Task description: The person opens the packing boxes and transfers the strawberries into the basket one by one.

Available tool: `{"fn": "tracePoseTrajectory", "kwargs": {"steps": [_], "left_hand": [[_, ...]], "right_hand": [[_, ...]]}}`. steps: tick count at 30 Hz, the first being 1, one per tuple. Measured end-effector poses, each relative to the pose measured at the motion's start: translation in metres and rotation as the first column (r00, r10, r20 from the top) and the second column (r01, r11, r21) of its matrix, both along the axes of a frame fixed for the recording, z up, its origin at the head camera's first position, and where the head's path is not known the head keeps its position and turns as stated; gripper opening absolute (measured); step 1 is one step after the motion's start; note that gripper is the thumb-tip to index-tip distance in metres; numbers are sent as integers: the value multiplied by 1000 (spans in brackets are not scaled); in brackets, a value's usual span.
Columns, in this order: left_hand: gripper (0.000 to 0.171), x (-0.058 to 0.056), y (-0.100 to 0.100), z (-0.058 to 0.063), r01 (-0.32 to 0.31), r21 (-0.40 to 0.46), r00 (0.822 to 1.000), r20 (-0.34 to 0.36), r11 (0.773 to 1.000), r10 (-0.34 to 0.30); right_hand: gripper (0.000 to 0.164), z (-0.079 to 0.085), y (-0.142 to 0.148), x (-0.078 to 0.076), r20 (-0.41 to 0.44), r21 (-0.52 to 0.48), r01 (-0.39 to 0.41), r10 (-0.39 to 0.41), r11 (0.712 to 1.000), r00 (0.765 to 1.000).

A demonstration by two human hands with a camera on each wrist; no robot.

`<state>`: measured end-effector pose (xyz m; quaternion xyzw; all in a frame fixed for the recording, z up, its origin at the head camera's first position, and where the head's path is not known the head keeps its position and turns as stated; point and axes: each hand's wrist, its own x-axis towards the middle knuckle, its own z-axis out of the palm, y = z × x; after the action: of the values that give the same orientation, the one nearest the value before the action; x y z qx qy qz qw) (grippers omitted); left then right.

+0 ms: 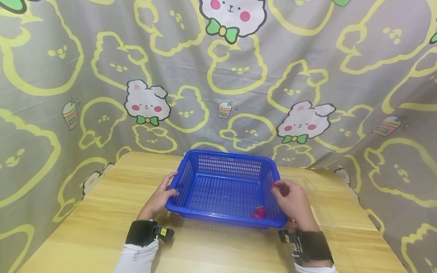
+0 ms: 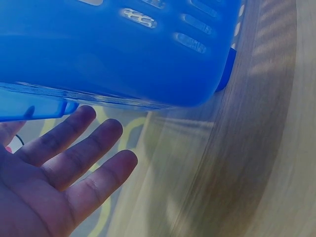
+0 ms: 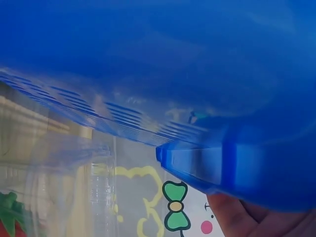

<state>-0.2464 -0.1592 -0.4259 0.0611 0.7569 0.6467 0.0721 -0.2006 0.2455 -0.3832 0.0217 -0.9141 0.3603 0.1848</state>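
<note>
A blue plastic basket [image 1: 225,218] with slotted walls stands on the table. My left hand [image 1: 159,198] holds its left rim, thumb over the edge; in the left wrist view three spread fingers [image 2: 101,182] extend below the rim, off the wall. At the right rim my right hand [image 1: 294,199] pinches a small strawberry [image 1: 274,186] between thumb and fingertips. Red strawberries [image 1: 259,212] lie in the basket's near right corner. The right wrist view shows the basket wall [image 3: 148,44] and part of my right hand [image 3: 237,217] under the rim; the pinched strawberry is hidden there.
To the right of the basket stands a clear plastic box [image 1: 321,204], partly behind my right hand. In the right wrist view a strawberry with green leaves [image 3: 10,212] shows by it. A patterned cloth [image 1: 191,76] hangs behind the wooden table [image 1: 85,227].
</note>
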Motion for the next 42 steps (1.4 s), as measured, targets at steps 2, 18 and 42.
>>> {"fn": "tracePoseTrajectory", "kwargs": {"steps": [2,18,42], "left_hand": [[73,0,0,0,-1,-2,1000,3,1000,1],[73,-1,0,0,1,-24,1000,6,1000,-1],[73,-1,1,1,2,-18,1000,0,1000,-2]], "right_hand": [[18,-1,-1,0,-13,4,-6,6,1000,1000],[14,-10,-12,-4,-135,56,-86,93,995,986],[14,-21,-21,-10,-208,133,-159,185,978,961]]}}
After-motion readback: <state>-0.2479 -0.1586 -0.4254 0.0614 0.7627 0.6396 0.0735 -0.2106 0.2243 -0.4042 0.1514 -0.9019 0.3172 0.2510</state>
